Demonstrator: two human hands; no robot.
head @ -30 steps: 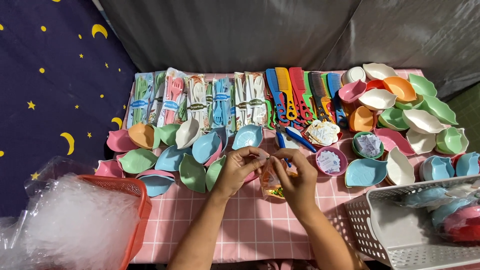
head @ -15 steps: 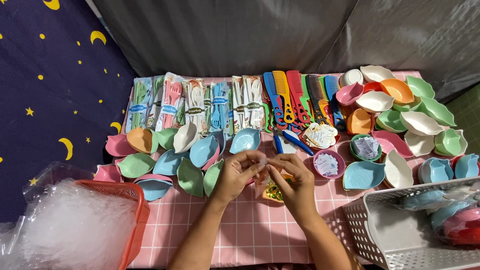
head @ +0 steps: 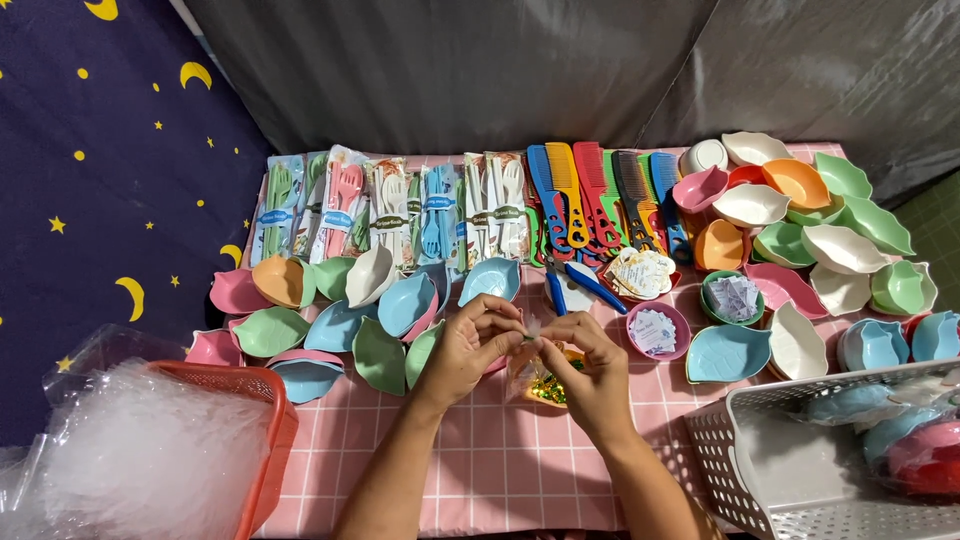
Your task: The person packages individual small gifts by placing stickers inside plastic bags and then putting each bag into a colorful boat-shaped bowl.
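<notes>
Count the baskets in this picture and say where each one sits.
2. A red basket sits at the lower left, filled with clear plastic bags. A white basket sits at the lower right, holding wrapped dishes. Both run past the frame edge, so others may be hidden.

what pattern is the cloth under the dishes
Pink with a white grid check, seen in the head view on the tablecloth below both hands.
</notes>
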